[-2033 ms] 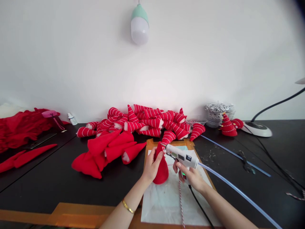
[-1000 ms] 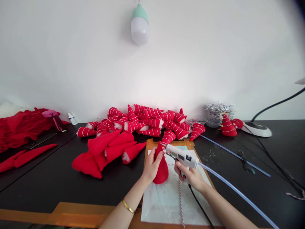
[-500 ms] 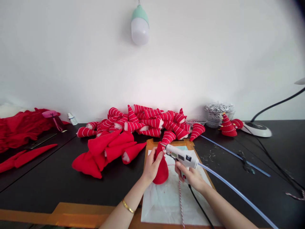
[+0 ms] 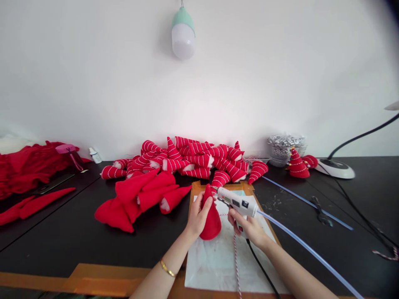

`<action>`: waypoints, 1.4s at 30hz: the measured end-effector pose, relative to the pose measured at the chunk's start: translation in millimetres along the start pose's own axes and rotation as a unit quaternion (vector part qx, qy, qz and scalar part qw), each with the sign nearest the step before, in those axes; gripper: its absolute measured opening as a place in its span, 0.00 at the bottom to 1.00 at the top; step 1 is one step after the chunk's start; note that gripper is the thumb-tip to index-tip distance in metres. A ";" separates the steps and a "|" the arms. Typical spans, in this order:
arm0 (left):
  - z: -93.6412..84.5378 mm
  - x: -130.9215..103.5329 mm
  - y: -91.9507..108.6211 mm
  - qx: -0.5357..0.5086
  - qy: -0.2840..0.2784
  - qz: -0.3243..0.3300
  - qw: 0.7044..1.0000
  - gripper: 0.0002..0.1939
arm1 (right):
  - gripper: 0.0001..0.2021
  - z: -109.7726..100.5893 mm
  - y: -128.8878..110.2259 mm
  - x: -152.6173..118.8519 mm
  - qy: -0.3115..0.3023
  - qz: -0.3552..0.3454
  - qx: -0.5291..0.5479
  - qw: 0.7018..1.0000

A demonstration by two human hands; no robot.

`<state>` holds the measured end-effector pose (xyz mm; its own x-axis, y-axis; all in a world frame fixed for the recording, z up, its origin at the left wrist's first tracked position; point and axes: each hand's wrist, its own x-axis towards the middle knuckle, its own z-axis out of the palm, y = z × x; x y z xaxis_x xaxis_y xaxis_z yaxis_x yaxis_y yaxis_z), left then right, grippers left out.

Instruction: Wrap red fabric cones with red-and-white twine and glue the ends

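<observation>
While gripping a plain red felt cone in the left hand, aims a white glue gun at its tip with the right hand. Keeps the cone roughly upright, wide end near, over a white sheet on the black worktop. Has the left fingers closed around the cone's upper part, and the right fingers wrapped around the gun's handle. Holds the nozzle at or just beside the tip; cannot tell if touching.

Wears 1 gold-coloured bangle on the left wrist. Trails a translucent bluish rod from the gun's rear and a black cord from its handle. Beside that cord, shows a red-and-white twisted string across the sheet.

On the far side, has a pile of red cones with white dashed lines; left of the sheet, a group of plain red stuffed cones. Farther left, includes a heap of red cloth and a small white bottle; far right, a clear container of silver tinsel.
</observation>
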<state>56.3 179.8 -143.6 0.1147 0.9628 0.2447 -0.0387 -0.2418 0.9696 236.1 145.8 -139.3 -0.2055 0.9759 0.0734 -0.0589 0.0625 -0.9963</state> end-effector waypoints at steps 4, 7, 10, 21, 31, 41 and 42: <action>-2.3 1.1 1.4 0.040 0.027 0.034 0.998 0.16 | 0.21 -4.6 6.5 8.5 0.067 -0.027 0.044 0.996; -1.1 5.5 5.8 0.073 0.058 0.078 0.993 0.15 | 0.18 -10.4 12.8 17.3 0.130 -0.045 0.057 0.989; 12.5 13.2 15.2 0.041 0.038 0.066 0.996 0.16 | 0.17 -13.4 18.1 23.8 0.122 -0.077 0.091 0.985; 66.2 56.6 46.9 0.085 0.041 0.133 0.987 0.18 | 0.30 -29.7 1.8 33.1 0.123 -0.140 0.281 0.941; -10.0 23.2 -20.2 0.410 0.022 -0.072 0.909 0.14 | 0.32 -39.7 1.3 37.0 0.130 -0.136 0.282 0.941; 3.0 34.4 2.5 0.246 -0.033 -0.066 0.967 0.14 | 0.38 -33.2 4.3 31.8 0.103 -0.092 0.183 0.973; -1.4 36.1 12.9 0.202 -0.041 -0.058 0.977 0.14 | 0.37 -31.9 4.5 31.7 0.101 -0.089 0.185 0.974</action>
<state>58.5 211.6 -122.3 0.1748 0.9777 0.1167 0.3725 -0.1754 0.9113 260.5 183.7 -143.0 0.0339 0.9801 0.1956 -0.4315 0.1909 -0.8817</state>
